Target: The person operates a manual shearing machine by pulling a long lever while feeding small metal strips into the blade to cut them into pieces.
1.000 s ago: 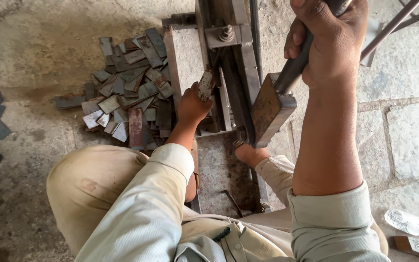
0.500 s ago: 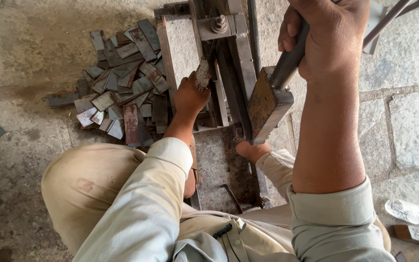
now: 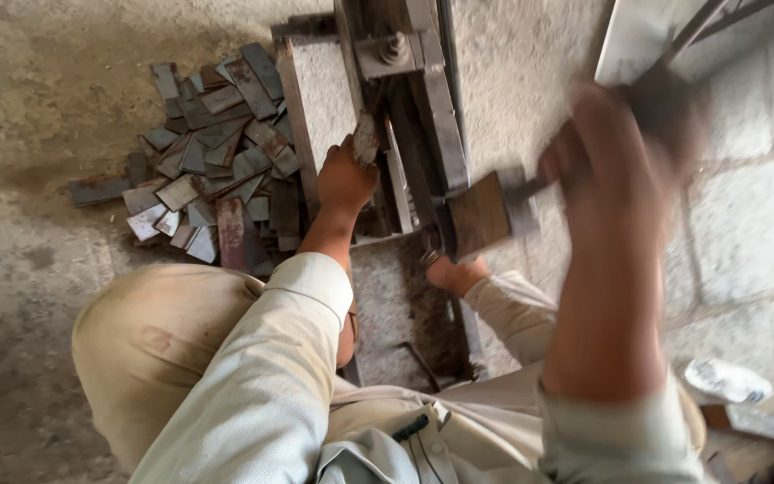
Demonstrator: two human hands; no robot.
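A small metal piece [image 3: 366,139] is pinched in the left hand [image 3: 344,179] on the steel fixture [image 3: 423,99] while a hammer [image 3: 485,211], gripped by the blurred right hand [image 3: 611,143], is swung close by, where a glancing blow could strike the fingers [image 3: 351,152].

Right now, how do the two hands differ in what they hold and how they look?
The left hand is sharp and low, pinching a small metal piece against the steel frame. The right hand is raised and motion-blurred, gripping the handle of a hammer. Both wear pale sleeves.
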